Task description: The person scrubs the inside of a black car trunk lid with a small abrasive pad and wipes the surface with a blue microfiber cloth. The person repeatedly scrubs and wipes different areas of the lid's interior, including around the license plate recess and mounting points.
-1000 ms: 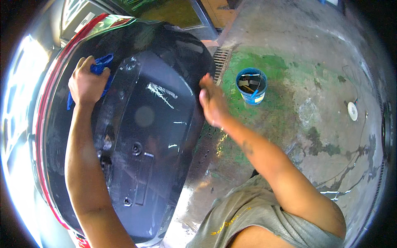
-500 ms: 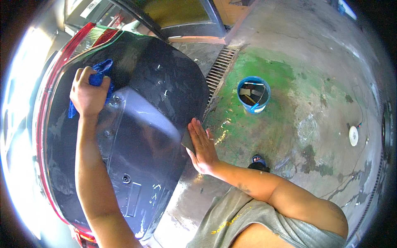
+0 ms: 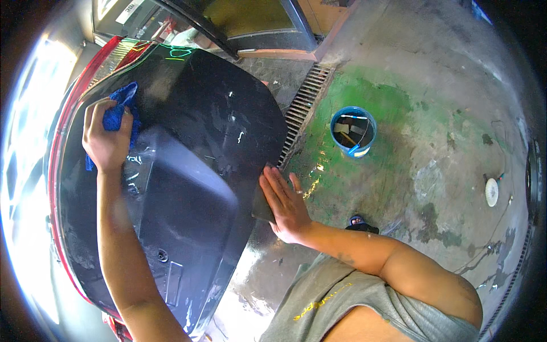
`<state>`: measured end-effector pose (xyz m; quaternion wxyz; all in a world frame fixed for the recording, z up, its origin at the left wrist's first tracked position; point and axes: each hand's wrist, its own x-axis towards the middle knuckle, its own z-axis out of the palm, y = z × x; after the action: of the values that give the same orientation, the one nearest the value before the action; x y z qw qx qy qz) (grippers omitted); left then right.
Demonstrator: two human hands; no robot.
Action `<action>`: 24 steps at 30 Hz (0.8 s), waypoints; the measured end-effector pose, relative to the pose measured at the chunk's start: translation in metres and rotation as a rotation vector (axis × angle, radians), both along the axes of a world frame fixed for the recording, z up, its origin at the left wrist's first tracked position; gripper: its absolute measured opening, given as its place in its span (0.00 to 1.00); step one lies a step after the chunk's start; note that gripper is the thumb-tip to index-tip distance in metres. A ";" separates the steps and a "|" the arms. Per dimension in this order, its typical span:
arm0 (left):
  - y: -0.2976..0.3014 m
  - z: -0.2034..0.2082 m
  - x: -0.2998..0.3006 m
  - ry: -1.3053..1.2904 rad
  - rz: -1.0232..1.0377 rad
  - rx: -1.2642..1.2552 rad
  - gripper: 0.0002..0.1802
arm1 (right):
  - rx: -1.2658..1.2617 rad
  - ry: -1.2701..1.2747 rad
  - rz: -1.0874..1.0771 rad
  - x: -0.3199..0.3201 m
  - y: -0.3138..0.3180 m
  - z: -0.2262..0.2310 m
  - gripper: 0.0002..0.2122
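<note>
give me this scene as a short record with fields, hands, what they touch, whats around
left hand: left hand grips a blue cloth pressed on the black car panel
right hand: right hand flat, fingers spread, on the panel's right edge
panel: glossy, wet, red trim along its left side
floor: wet concrete with a green patch
drain: metal grate beside the panel
bucket: blue bucket on the green patch
other: small white disc at right; a sandalled foot near the right forearm

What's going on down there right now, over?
Left hand gripping blue cloth against black car panel. Right hand flat on panel edge. Blue bucket stands apart on wet floor.
</note>
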<state>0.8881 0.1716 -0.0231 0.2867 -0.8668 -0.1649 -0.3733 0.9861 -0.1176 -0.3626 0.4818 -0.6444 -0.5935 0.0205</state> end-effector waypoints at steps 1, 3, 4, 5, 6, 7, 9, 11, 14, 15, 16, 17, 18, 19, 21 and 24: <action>0.002 0.003 -0.001 -0.009 0.011 -0.020 0.15 | -0.030 -0.037 0.014 0.006 -0.003 -0.001 0.53; 0.011 0.007 -0.003 -0.028 0.009 -0.035 0.16 | 0.077 -0.048 -0.101 0.036 0.025 0.012 0.49; 0.012 0.007 -0.004 -0.030 0.049 -0.045 0.17 | 0.130 -0.052 -0.151 0.054 0.044 0.017 0.46; 0.009 0.005 0.001 -0.037 0.084 -0.055 0.17 | 0.136 -0.047 -0.169 0.079 0.058 0.021 0.44; 0.008 0.006 0.003 -0.033 0.119 -0.065 0.18 | 0.141 -0.031 -0.188 0.089 0.067 0.026 0.42; 0.013 0.007 0.002 -0.034 0.098 -0.050 0.19 | 0.167 -0.008 -0.185 0.087 0.067 0.025 0.39; 0.010 0.006 -0.005 -0.040 0.132 -0.071 0.18 | 0.154 0.009 -0.116 0.053 0.045 0.014 0.37; 0.006 0.007 -0.004 -0.041 0.151 -0.099 0.18 | 0.073 0.000 -0.072 0.031 0.016 0.011 0.34; 0.006 0.004 -0.002 -0.039 0.103 -0.104 0.19 | 0.088 -0.045 -0.138 0.074 0.063 0.024 0.35; 0.005 0.005 0.001 -0.036 0.105 -0.077 0.20 | 0.130 -0.033 -0.151 0.102 0.088 0.033 0.32; 0.003 0.006 0.006 -0.040 0.114 -0.087 0.20 | 0.133 0.034 -0.110 0.130 0.104 0.045 0.30; 0.002 0.005 0.013 -0.037 0.122 -0.098 0.20 | 0.170 0.040 -0.061 0.148 0.106 0.049 0.29; 0.003 0.006 0.011 -0.032 0.148 -0.101 0.20 | 0.213 0.052 0.006 0.156 0.109 0.048 0.29; 0.004 0.005 0.007 -0.004 0.136 -0.073 0.20 | 0.260 -0.023 -0.014 0.146 0.104 0.023 0.28; 0.005 0.005 -0.003 -0.013 0.170 -0.106 0.20 | 0.253 -0.026 0.061 0.115 0.063 -0.008 0.29; -0.001 0.004 0.004 -0.010 0.177 -0.115 0.19 | 0.222 -0.087 0.027 0.130 0.071 -0.002 0.31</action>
<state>0.8923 0.1705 -0.0192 0.2674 -0.8618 -0.2637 -0.3408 1.1158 -0.0468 -0.3644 0.5237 -0.5793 -0.6210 -0.0670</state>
